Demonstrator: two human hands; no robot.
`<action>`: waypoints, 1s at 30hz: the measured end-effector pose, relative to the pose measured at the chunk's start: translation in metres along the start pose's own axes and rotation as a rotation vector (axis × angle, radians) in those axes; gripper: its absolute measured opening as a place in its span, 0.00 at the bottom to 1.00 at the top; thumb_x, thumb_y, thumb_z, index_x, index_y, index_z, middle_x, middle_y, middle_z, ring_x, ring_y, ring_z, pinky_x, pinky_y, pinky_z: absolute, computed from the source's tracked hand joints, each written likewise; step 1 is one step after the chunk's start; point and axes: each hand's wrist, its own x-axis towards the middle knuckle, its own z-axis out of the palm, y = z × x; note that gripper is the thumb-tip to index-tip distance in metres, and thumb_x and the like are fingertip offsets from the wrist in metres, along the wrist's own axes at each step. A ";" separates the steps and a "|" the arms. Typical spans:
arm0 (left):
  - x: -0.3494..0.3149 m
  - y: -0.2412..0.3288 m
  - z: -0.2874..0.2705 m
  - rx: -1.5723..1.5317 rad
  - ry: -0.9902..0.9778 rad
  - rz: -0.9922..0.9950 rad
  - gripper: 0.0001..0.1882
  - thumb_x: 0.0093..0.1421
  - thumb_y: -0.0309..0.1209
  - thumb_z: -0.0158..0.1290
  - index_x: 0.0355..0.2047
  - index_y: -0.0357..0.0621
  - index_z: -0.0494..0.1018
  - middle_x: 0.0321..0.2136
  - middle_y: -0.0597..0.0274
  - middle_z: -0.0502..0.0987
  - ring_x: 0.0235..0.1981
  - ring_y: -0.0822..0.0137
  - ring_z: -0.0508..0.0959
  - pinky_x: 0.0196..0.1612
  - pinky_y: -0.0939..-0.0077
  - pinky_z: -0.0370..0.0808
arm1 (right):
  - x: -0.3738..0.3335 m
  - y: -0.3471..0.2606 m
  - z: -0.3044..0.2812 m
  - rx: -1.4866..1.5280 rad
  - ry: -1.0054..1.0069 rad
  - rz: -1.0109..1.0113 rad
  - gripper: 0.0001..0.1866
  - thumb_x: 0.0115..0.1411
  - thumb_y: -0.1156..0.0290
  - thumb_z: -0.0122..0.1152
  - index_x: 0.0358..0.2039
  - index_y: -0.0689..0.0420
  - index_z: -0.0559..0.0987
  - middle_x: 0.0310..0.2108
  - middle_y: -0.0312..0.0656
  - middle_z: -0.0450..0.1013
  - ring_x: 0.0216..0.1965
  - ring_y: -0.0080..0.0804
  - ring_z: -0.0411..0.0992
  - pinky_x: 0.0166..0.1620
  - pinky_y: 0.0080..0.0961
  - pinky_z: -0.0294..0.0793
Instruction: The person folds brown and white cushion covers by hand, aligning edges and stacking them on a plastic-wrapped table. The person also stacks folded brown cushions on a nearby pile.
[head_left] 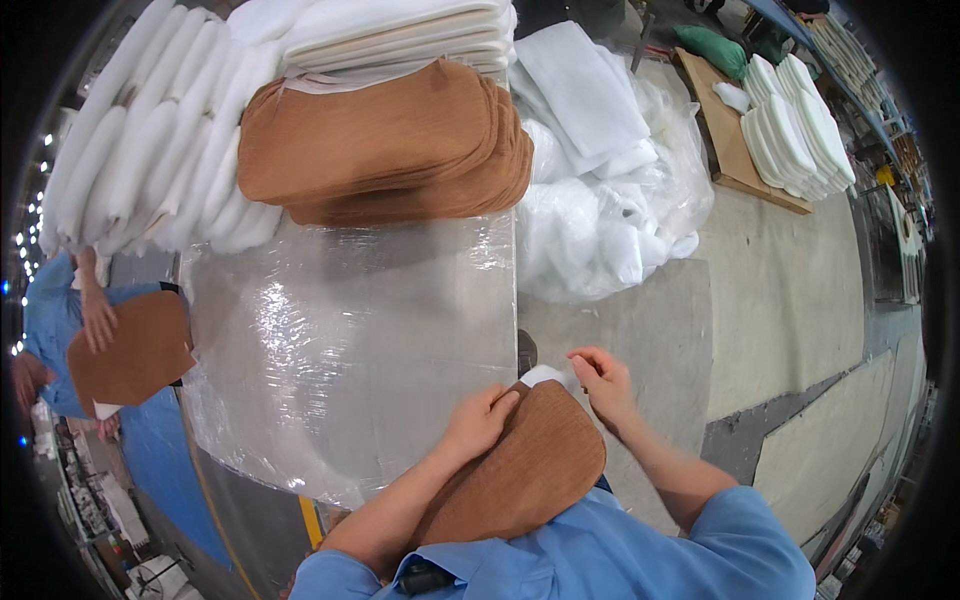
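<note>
I have the left hand (476,424) pinching the upper left edge of a brown cushion (532,468), its thumb on top of the fabric. From that grip the cushion hangs down and to the right, its rounded side against the blue shirt (600,545). White padding (543,375) pokes out of the cushion's top end, just up and right of the left thumb. The right hand (606,388) is lifted beside this end, thumb and index finger drawn close; from here I can't tell whether anything is between them. Directly left of the grip I see the plastic-covered table (345,340), and beyond it, farther from me, a stack of brown covers (370,145). A clear plastic bag (610,240) with white material sits ahead and to the right, well apart from both hands.
</note>
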 end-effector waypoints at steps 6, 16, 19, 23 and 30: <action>0.010 -0.003 -0.005 -0.279 -0.101 -0.105 0.17 0.71 0.40 0.51 0.43 0.37 0.79 0.29 0.60 0.81 0.32 0.69 0.77 0.39 0.66 0.73 | -0.002 -0.059 -0.001 -0.276 -0.352 -0.119 0.13 0.65 0.63 0.62 0.39 0.60 0.86 0.34 0.44 0.80 0.35 0.32 0.76 0.40 0.29 0.74; -0.012 0.028 0.022 -0.146 0.286 0.046 0.13 0.67 0.36 0.54 0.31 0.38 0.74 0.26 0.44 0.76 0.30 0.42 0.76 0.34 0.53 0.71 | -0.030 -0.062 -0.022 -0.147 -0.587 -0.124 0.13 0.70 0.63 0.58 0.40 0.56 0.87 0.35 0.38 0.69 0.39 0.29 0.68 0.44 0.28 0.70; -0.019 0.031 0.018 -0.100 0.333 0.182 0.07 0.62 0.30 0.57 0.31 0.39 0.74 0.28 0.47 0.76 0.31 0.42 0.76 0.34 0.52 0.71 | -0.034 -0.066 -0.025 -0.229 -0.609 -0.143 0.14 0.71 0.62 0.56 0.42 0.55 0.86 0.36 0.40 0.68 0.41 0.32 0.68 0.46 0.29 0.70; -0.034 0.039 0.016 -0.029 0.391 0.417 0.05 0.53 0.23 0.60 0.31 0.40 0.75 0.28 0.50 0.75 0.30 0.45 0.75 0.32 0.55 0.71 | -0.032 -0.077 -0.021 -0.362 -0.583 -0.216 0.16 0.70 0.58 0.56 0.40 0.57 0.85 0.35 0.45 0.67 0.39 0.40 0.69 0.43 0.34 0.73; -0.032 0.033 0.010 -0.027 0.472 0.500 0.08 0.48 0.20 0.60 0.30 0.39 0.75 0.26 0.52 0.73 0.27 0.47 0.74 0.29 0.56 0.70 | -0.037 -0.081 -0.016 -0.264 -0.369 -0.294 0.11 0.66 0.67 0.61 0.42 0.59 0.84 0.40 0.47 0.73 0.39 0.42 0.75 0.42 0.33 0.76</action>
